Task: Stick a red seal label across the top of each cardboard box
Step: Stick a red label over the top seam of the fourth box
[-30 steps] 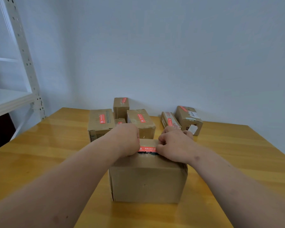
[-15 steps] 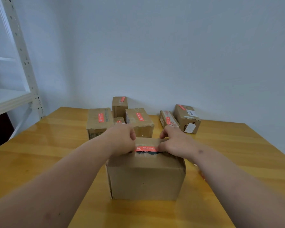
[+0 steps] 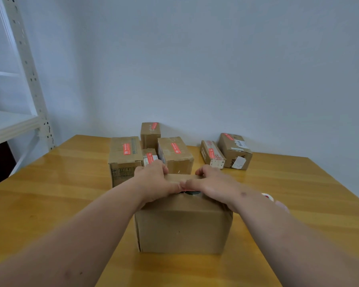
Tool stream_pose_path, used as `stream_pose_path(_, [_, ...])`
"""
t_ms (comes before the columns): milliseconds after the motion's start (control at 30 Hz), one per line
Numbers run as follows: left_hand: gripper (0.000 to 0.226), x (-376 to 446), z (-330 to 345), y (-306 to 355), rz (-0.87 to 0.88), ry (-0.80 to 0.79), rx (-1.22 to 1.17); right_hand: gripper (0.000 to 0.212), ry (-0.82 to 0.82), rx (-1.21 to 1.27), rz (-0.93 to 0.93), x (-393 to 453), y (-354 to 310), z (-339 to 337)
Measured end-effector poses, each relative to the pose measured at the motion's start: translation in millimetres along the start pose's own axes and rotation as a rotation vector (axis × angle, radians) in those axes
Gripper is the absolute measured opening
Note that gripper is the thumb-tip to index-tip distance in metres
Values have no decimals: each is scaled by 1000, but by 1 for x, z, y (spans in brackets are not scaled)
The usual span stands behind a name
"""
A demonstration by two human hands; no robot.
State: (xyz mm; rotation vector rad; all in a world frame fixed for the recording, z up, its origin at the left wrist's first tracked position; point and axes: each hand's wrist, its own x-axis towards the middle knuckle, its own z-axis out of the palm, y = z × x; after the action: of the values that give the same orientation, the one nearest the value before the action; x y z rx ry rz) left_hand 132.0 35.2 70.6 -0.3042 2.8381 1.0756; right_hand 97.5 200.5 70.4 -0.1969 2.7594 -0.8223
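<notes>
Left hand [image 3: 155, 181] and right hand [image 3: 214, 186] press flat, thumbs meeting, on the near cardboard box [image 3: 182, 224] on the tabletop [image 3: 50, 193], mostly covering its red seal label [image 3: 187, 191], with six labelled boxes [image 3: 174, 154] behind.

A plain brown cardboard box [image 3: 182, 226] stands upright on the table's near middle, a sliver of red seal label [image 3: 188, 191] showing on its top
</notes>
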Motion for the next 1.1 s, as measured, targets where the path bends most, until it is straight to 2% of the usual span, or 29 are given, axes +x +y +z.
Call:
stream_pose_path(333, [53,5,-10,-12,-39,-162,-356,52,-167,355,27,-3,10,-12])
stream_pose_path(433, [49,5,-11,-14,-34,-162,-461,48,-183,440,36,-3,11,-13])
stream_pose_path(467, [47,5,-9,-14,-26,-156,-455,46,-166,418,31,-4,9,-11])
stream_pose_path(567, [55,5,-4,-12,-18,-128,-358,63,-77,259,13,-4,5,-5])
stream_pose_path(600, [56,4,-5,-12,-26,-129,-360,62,-73,256,16,-3,5,-5])
stream_pose_path(700, [52,6,-9,-15,-43,-164,-443,46,-160,405,42,-2,11,-11])
stream_pose_path(767, [47,6,-8,-16,-47,-154,-485,46,-182,487,60,-3,12,-13])
stream_pose_path(833, [41,9,-2,-16,-32,-98,-407,44,-142,474,63,-2,10,-10])
stream_pose_path(900, [45,10,2,-14,-25,-48,-312,39,-85,392,45,-1,7,-6])
stream_pose_path(1000, [43,12,2,-14,-43,-50,-334,30,-63,397,56,0,6,-5])
stream_pose_path(1100, [37,14,4,-15,-52,-19,-349,31,-65,450,78,-2,7,-6])
